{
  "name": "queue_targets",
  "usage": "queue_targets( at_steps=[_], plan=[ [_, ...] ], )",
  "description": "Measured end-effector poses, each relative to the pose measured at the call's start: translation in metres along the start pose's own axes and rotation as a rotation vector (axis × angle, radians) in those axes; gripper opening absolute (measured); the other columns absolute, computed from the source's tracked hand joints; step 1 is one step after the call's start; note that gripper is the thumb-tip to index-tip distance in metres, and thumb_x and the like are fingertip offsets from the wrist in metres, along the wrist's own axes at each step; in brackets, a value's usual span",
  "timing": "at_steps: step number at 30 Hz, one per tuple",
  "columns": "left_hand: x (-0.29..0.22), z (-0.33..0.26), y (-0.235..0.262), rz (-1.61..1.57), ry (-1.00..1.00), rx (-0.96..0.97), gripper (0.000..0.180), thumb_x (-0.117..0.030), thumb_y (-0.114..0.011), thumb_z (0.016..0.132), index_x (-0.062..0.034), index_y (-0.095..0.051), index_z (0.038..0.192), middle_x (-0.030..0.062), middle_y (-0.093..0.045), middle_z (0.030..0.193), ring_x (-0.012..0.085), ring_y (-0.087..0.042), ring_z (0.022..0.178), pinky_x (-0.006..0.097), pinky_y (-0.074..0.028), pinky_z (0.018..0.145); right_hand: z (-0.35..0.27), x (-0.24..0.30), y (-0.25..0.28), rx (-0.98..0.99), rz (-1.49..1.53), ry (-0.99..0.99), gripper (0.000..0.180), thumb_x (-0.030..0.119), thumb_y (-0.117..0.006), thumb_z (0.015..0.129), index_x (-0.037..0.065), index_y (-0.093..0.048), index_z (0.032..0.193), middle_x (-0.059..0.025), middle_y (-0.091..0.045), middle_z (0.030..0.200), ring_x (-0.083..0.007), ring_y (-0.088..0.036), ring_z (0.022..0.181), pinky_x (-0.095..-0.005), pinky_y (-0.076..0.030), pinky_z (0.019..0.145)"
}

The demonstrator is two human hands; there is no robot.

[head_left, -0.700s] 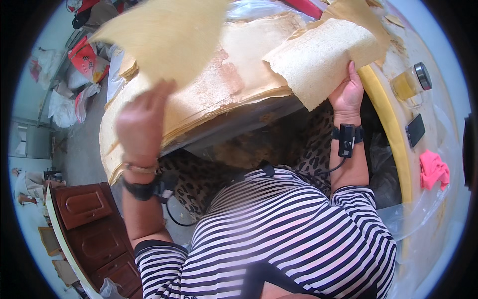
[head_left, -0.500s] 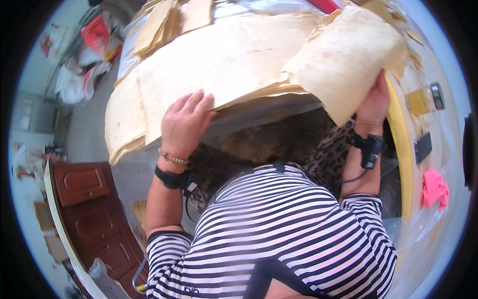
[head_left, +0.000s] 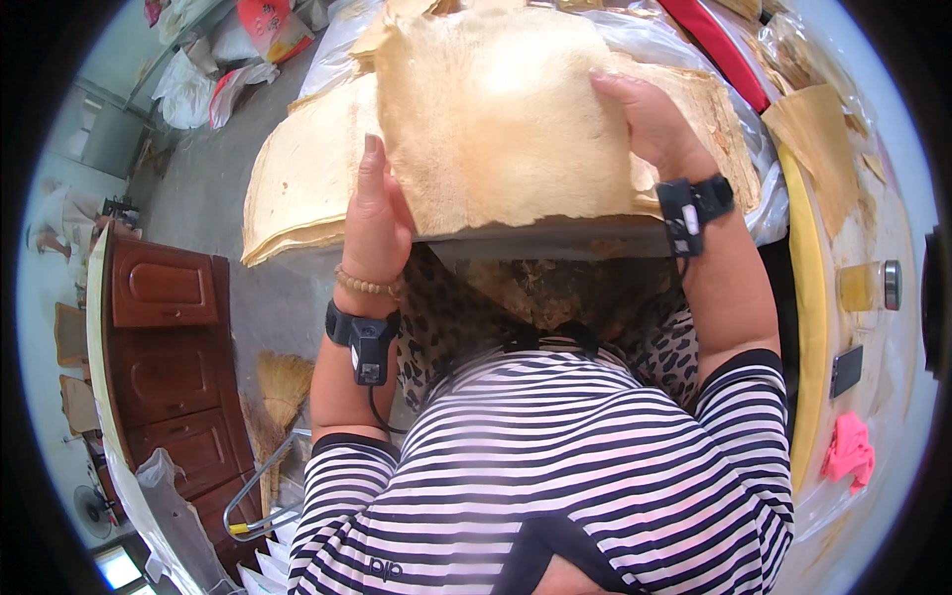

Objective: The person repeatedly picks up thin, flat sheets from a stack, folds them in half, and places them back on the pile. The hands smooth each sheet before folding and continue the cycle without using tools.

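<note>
A pale tan, thin sheet (head_left: pixel 501 129) with a ragged lower edge stands tilted up in front of me, between my hands. My left hand (head_left: pixel 377 223) holds its left edge, thumb pointing up and fingers behind. At the opposite edge my right hand (head_left: pixel 662 124) grips it with the thumb on the near face; the other fingers are mostly hidden behind it. Beneath and behind lies a stack of similar cream sheets (head_left: pixel 307 178), its layered edges showing at left and right. The raised sheet hides the middle of the stack.
To the right, a yellow-edged table (head_left: pixel 808 337) bears a jar of yellow liquid (head_left: pixel 865 287), a dark phone (head_left: pixel 846 371), a pink cloth (head_left: pixel 850 451) and a tan piece (head_left: pixel 815 149). A red strip (head_left: pixel 722 59) lies beyond. Left are a brown cabinet (head_left: pixel 164 367) and a broom (head_left: pixel 285 385).
The sheet that my right hand was lifting at the right is now at the middle, held upright. My left hand, previously open over the stack, now grips its left edge. The view has shifted.
</note>
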State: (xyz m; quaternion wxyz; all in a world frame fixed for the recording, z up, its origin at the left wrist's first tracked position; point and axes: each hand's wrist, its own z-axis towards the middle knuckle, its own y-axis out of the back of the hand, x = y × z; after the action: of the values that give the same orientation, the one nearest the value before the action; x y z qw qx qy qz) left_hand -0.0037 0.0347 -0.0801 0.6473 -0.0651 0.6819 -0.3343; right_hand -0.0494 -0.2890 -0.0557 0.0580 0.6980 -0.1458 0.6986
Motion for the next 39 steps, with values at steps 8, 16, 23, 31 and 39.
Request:
queue_targets(
  at_steps=[8, 16, 23, 31, 39],
  plan=[
    [0.001, 0.022, 0.013, 1.185, -0.174, -0.01, 0.066, -0.014, -0.07, 0.093, -0.0086, -0.049, 0.155, 0.0129, -0.068, 0.083, 0.0235, -0.064, 0.064, 0.035, -0.058, 0.067, 0.047, -0.03, -0.006, -0.069, -0.472, -0.055, 0.036, 0.029, -0.067, 0.103, -0.004, -0.073, 0.113, -0.0084, -0.074, 0.095, -0.0175, -0.067, 0.086, -0.0323, -0.054, 0.083],
    [0.025, 0.026, 0.022, 1.412, -0.326, -0.019, 0.038, -0.023, -0.076, 0.092, -0.0075, -0.076, 0.127, 0.0167, -0.079, 0.1, 0.0193, -0.074, 0.084, 0.033, -0.058, 0.08, 0.052, -0.041, -0.003, -0.168, -0.802, 0.076, 0.038, 0.029, -0.076, 0.097, -0.005, -0.075, 0.114, -0.0096, -0.075, 0.093, -0.017, -0.068, 0.083, -0.0334, -0.055, 0.078],
    [0.019, 0.03, 0.02, 0.952, -0.046, -0.033, 0.036, -0.004, -0.072, 0.095, -0.0062, -0.075, 0.131, -0.0014, -0.071, 0.095, 0.0051, -0.061, 0.077, 0.022, -0.053, 0.069, 0.041, -0.037, -0.005, -0.132, -0.639, 0.099, 0.042, 0.03, -0.076, 0.097, -0.005, -0.073, 0.12, -0.0096, -0.076, 0.099, -0.0146, -0.069, 0.087, -0.0304, -0.056, 0.08],
    [-0.032, 0.021, 0.022, 0.283, -0.303, -0.215, 0.063, 0.003, -0.055, 0.1, -0.0024, -0.039, 0.16, 0.0121, -0.066, 0.126, 0.0156, -0.067, 0.101, 0.029, -0.06, 0.083, 0.007, -0.015, -0.038, -0.144, -0.426, 0.166, 0.04, 0.039, -0.071, 0.102, 0.005, -0.076, 0.123, -0.0022, -0.074, 0.098, -0.011, -0.066, 0.087, -0.0263, -0.056, 0.081],
    [-0.055, 0.02, 0.063, 0.229, -0.245, -0.263, 0.051, 0.006, -0.051, 0.098, -0.0029, -0.059, 0.147, 0.0127, -0.064, 0.138, 0.0119, -0.066, 0.1, 0.031, -0.062, 0.088, -0.062, -0.048, -0.086, 0.193, -1.211, 0.74, 0.041, 0.037, -0.075, 0.093, 0.01, -0.071, 0.124, -0.0129, -0.067, 0.132, -0.0309, -0.062, 0.126, -0.043, -0.05, 0.107]
  ],
)
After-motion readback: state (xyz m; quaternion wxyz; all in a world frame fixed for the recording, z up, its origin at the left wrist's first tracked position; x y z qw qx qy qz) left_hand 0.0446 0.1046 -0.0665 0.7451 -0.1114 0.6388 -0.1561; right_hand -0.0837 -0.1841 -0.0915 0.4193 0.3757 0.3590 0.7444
